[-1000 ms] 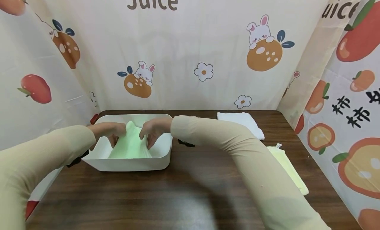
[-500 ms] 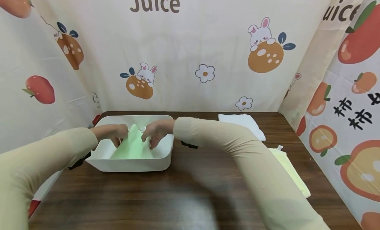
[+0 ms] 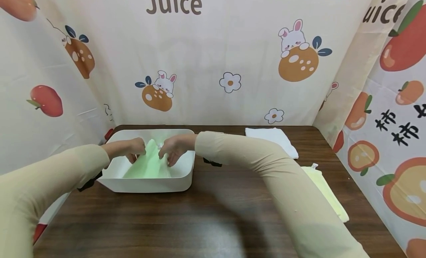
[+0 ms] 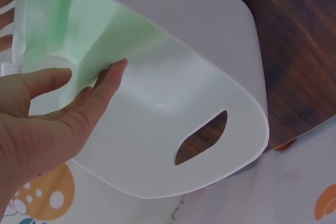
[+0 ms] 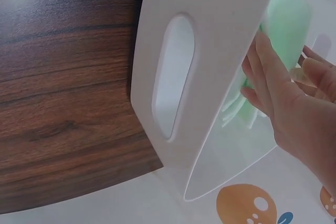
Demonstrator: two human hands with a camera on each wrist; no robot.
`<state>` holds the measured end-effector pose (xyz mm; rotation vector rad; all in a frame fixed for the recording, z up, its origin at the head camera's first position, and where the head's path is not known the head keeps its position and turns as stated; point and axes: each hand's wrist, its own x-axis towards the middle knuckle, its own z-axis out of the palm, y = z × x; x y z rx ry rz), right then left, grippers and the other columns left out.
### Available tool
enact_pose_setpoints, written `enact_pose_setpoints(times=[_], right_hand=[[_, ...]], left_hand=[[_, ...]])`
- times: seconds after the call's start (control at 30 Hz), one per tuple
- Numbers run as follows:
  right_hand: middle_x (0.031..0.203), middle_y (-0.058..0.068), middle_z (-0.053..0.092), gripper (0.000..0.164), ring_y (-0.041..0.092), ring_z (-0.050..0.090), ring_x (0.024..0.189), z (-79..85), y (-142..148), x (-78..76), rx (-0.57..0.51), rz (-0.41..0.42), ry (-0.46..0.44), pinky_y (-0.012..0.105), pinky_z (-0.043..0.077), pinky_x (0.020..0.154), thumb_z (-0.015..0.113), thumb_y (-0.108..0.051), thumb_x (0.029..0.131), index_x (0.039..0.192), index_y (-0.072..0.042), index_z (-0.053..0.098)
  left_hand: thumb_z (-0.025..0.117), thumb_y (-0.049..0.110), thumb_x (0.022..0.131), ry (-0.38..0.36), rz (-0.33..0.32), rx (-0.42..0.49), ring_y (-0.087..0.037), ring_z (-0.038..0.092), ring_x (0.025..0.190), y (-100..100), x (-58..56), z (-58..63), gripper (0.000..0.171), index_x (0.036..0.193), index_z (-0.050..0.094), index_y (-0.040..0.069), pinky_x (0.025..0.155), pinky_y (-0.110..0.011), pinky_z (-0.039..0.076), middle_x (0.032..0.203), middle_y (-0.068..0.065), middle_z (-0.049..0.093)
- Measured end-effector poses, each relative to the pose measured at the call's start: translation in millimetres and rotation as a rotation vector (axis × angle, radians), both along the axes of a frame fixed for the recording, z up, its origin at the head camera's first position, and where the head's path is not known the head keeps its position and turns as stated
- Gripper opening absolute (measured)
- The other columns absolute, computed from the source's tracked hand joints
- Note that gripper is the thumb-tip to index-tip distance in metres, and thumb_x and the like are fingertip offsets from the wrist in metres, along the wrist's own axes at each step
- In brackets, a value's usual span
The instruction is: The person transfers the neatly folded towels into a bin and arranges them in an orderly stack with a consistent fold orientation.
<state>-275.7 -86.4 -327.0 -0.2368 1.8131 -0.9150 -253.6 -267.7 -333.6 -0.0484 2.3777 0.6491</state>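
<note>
A light green towel [image 3: 150, 165] lies inside a white plastic box [image 3: 149, 186], its upper part peaked between my hands. My left hand [image 3: 135, 148] reaches over the box's left side. In the left wrist view, its fairly straight fingertips touch the towel [image 4: 123, 40], with the thumb apart. My right hand [image 3: 175, 149] comes in from the right. The right wrist view has its long fingers [image 5: 268, 61] extended along the other side of the towel, thumb held away. A small white label [image 4: 10, 68] shows at the towel's edge.
A folded white towel [image 3: 271, 138] lies at the back right of the dark wooden table [image 3: 166, 224]. Nearer, a folded pale yellow towel [image 3: 326, 191] is partly behind my right sleeve. Printed curtains [image 3: 213, 40] stand around the table. The box has handle cutouts.
My left hand has shifted slightly right, and the towel's peak has moved a little right and looks narrower. The right hand stays almost in place; the whole view has moved slightly.
</note>
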Motion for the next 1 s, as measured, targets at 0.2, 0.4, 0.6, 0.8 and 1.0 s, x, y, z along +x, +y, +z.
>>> enact_pose_setpoints(times=[0.2, 0.4, 0.6, 0.8, 1.0], right_hand=[[0.143, 0.034, 0.048, 0.057, 0.038, 0.059, 0.125, 3.3, 6, -2.4, 0.016, 0.029, 0.029, 0.039, 0.050, 0.100, 0.056, -0.012, 0.104, 0.155, -0.002, 0.033], [0.143, 0.036, 0.047, 0.062, 0.041, 0.057, 0.126, 9.9, 14, -4.3, -0.015, 0.018, 0.048, 0.041, 0.049, 0.102, 0.055, -0.012, 0.104, 0.158, -0.001, 0.026], [0.146, 0.035, 0.045, 0.064, 0.043, 0.051, 0.132, 15.5, 21, -8.2, -0.049, 0.001, 0.018, 0.043, 0.047, 0.105, 0.055, -0.012, 0.104, 0.158, -0.001, 0.022], [0.135, 0.032, 0.056, 0.051, 0.041, 0.058, 0.125, 25.1, 29, -11.6, -0.074, -0.019, 0.048, 0.042, 0.050, 0.101, 0.057, -0.014, 0.104, 0.148, 0.002, 0.039], [0.136, 0.029, 0.054, 0.049, 0.040, 0.057, 0.127, 42.7, 39, -19.2, -0.144, -0.032, 0.089, 0.042, 0.048, 0.103, 0.054, -0.015, 0.106, 0.150, 0.002, 0.041]], left_hand=[[0.047, 0.008, 0.102, -0.076, 0.003, -0.054, -0.044, 0.065, 0.102, 0, -1.7, 7.0, 0.041, 0.129, 0.038, -0.022, 0.088, -0.048, 0.057, 0.116, -0.038, 0.055], [0.044, 0.013, 0.105, -0.132, -0.009, -0.065, -0.050, 0.063, 0.107, -1, -0.2, 14.8, 0.053, 0.138, 0.025, -0.024, 0.091, -0.047, 0.056, 0.123, -0.046, 0.050], [0.042, 0.011, 0.106, -0.065, 0.000, -0.021, -0.038, 0.068, 0.088, -1, -0.3, 19.1, 0.048, 0.136, 0.031, -0.023, 0.083, -0.041, 0.059, 0.117, -0.042, 0.055], [0.043, 0.012, 0.105, 0.006, -0.059, 0.051, -0.033, 0.068, 0.085, 4, -0.9, 25.4, 0.046, 0.137, 0.036, -0.021, 0.083, -0.043, 0.059, 0.111, -0.035, 0.059], [0.044, 0.012, 0.105, 0.090, -0.103, 0.075, -0.042, 0.068, 0.095, 17, 0.7, 34.4, 0.047, 0.139, 0.038, -0.020, 0.084, -0.051, 0.058, 0.116, -0.037, 0.060]])
